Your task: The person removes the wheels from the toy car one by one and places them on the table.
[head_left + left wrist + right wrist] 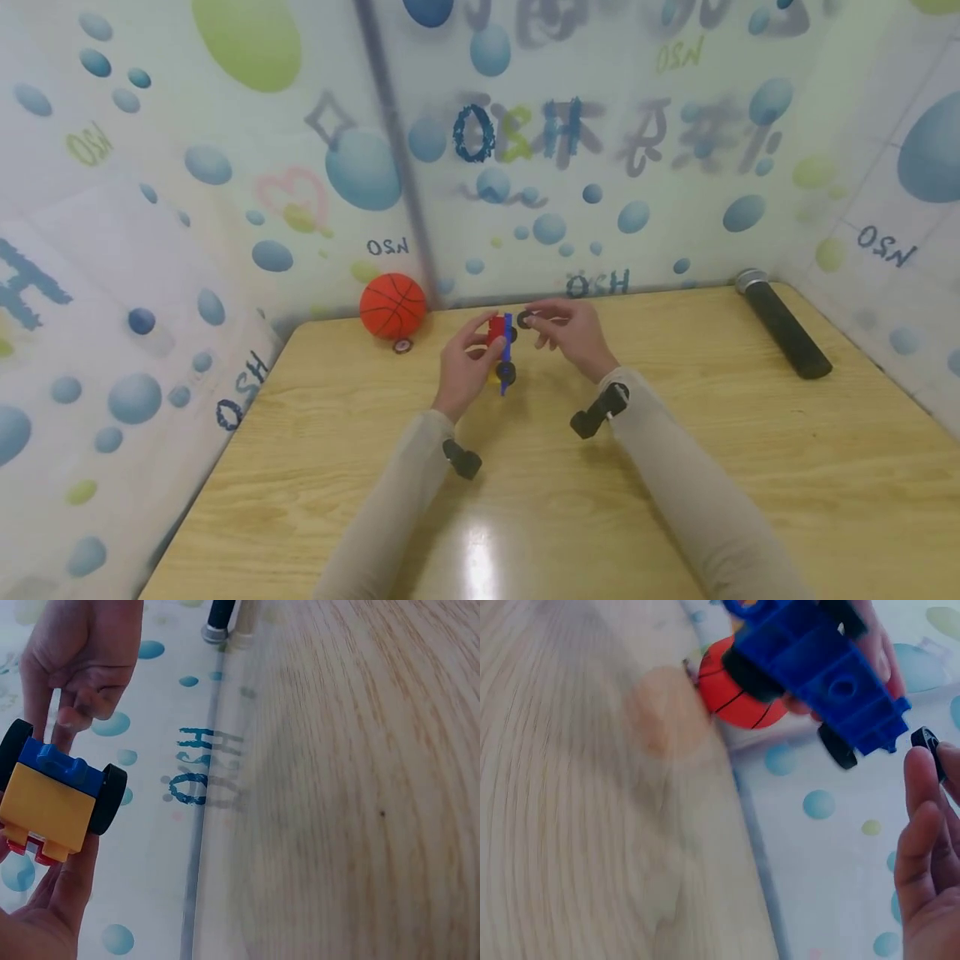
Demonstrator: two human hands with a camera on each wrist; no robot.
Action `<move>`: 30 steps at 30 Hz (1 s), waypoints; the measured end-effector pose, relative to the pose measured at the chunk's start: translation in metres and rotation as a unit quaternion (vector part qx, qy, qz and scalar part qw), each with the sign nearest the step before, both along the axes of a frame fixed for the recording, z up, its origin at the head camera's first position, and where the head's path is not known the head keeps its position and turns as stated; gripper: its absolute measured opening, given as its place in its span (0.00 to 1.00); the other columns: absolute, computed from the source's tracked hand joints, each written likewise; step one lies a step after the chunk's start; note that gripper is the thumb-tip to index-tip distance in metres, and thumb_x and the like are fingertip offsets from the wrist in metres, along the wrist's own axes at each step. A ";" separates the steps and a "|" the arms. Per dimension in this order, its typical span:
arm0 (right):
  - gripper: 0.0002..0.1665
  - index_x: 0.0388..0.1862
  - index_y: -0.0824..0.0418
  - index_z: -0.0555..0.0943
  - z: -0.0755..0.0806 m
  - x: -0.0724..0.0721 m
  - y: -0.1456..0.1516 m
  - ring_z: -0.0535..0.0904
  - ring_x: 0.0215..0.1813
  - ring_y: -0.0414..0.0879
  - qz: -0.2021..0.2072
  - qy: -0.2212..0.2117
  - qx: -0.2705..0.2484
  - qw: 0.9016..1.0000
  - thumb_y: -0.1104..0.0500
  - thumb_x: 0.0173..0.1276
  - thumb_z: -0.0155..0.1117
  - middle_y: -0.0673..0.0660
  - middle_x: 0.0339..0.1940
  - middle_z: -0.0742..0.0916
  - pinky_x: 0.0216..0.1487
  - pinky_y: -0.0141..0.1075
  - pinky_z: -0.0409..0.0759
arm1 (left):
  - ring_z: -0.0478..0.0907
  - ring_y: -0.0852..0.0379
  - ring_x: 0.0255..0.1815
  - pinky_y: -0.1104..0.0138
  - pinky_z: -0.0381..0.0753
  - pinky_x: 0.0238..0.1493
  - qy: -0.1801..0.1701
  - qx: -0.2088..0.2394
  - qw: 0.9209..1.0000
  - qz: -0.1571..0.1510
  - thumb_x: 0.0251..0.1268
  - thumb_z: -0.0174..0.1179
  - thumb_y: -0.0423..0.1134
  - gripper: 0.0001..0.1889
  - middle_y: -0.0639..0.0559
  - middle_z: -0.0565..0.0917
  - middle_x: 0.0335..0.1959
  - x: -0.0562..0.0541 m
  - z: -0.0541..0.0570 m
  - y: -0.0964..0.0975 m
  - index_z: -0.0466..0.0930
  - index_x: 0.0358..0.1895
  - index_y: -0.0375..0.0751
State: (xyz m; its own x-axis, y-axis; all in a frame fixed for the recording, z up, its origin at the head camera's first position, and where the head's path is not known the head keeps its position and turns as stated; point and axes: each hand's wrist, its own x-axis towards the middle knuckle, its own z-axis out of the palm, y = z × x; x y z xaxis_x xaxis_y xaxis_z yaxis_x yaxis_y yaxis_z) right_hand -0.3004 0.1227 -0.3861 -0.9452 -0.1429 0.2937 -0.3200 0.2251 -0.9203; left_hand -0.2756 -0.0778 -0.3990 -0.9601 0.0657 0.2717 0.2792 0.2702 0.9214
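Observation:
My left hand (463, 365) grips a toy car by its red body (496, 328). The car stands on end, its blue chassis (817, 667) turned to the right. A yellow block (49, 806) shows on the car in the left wrist view, with a black wheel (109, 799) at its side. Another, smaller wheel (837, 745) sits nearer the other end of the chassis. Just right of the car, my right hand (576, 335) pinches a loose small black wheel (925, 741) between thumb and fingertip. A narrow gap separates that wheel from the chassis.
An orange-red toy basketball (393, 306) stands at the back left of the wooden table (525, 500). In front of it lies a small round disc (402, 345). A black cylinder with a silver end (783, 325) lies at the back right. Patterned walls (637, 217) border the table.

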 end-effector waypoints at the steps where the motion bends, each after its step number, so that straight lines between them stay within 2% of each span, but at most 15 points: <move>1: 0.16 0.53 0.59 0.86 -0.001 -0.001 0.001 0.86 0.27 0.52 -0.002 -0.002 0.004 1.000 0.57 0.69 0.69 0.64 0.40 0.91 0.28 0.36 0.82 | 0.83 0.47 0.53 0.56 0.86 0.56 -0.001 0.001 1.000 0.000 0.69 0.65 0.40 0.23 0.46 0.82 0.61 0.000 0.000 0.000 0.77 0.66 0.58; 4: 0.16 0.54 0.61 0.85 -0.004 -0.006 0.005 0.86 0.26 0.50 0.000 -0.015 0.018 1.000 0.57 0.69 0.69 0.65 0.42 0.91 0.28 0.34 0.82 | 0.83 0.47 0.53 0.57 0.87 0.54 -0.008 0.005 1.000 0.002 0.69 0.65 0.40 0.23 0.45 0.83 0.61 0.001 0.002 -0.001 0.77 0.66 0.59; 8: 0.17 0.55 0.63 0.85 -0.009 -0.012 0.011 0.85 0.25 0.41 0.005 -0.032 0.037 0.999 0.58 0.70 0.67 0.66 0.45 0.91 0.28 0.31 0.82 | 0.84 0.48 0.52 0.57 0.87 0.53 -0.010 0.007 1.000 0.004 0.69 0.64 0.40 0.23 0.45 0.83 0.60 0.000 0.003 -0.001 0.77 0.66 0.58; 12: 0.16 0.55 0.63 0.85 -0.013 -0.015 0.019 0.85 0.24 0.39 0.000 -0.052 0.047 0.998 0.58 0.71 0.66 0.66 0.47 0.90 0.29 0.36 0.84 | 0.83 0.48 0.52 0.57 0.87 0.54 0.004 0.011 1.000 0.005 0.69 0.65 0.41 0.23 0.46 0.83 0.60 0.000 0.003 -0.002 0.77 0.66 0.57; 17: 0.15 0.54 0.62 0.85 -0.018 -0.018 0.025 0.87 0.26 0.43 -0.009 -0.068 0.066 0.995 0.58 0.72 0.64 0.66 0.47 0.90 0.31 0.42 0.85 | 0.81 0.47 0.55 0.53 0.84 0.60 0.007 0.017 1.000 0.003 0.68 0.65 0.41 0.23 0.46 0.82 0.62 0.001 0.003 -0.002 0.77 0.66 0.55; 25: 0.14 0.52 0.60 0.86 -0.026 -0.029 0.036 0.89 0.28 0.44 -0.044 -0.104 0.105 0.988 0.58 0.71 0.65 0.65 0.48 0.91 0.30 0.36 0.85 | 0.81 0.49 0.54 0.54 0.85 0.59 -0.006 0.016 1.000 -0.002 0.69 0.65 0.42 0.23 0.47 0.82 0.60 0.001 0.003 -0.002 0.77 0.65 0.59; 30: 0.15 0.53 0.62 0.86 -0.031 -0.037 0.043 0.90 0.30 0.48 -0.062 -0.129 0.108 0.984 0.59 0.70 0.65 0.67 0.48 0.90 0.31 0.37 0.87 | 0.80 0.49 0.55 0.54 0.83 0.62 -0.009 0.012 1.000 -0.008 0.69 0.65 0.42 0.22 0.48 0.82 0.61 0.001 0.004 -0.002 0.78 0.65 0.59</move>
State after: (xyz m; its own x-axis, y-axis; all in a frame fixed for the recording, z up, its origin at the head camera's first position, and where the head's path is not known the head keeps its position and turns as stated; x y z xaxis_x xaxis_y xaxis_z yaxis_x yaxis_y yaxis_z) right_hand -0.3370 0.1661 -0.4169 -0.9984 -0.0546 0.0175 -0.0401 0.4474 -0.8934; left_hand -0.2745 -0.0797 -0.3954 -0.9636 0.0753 0.2565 0.2673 0.2432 0.9324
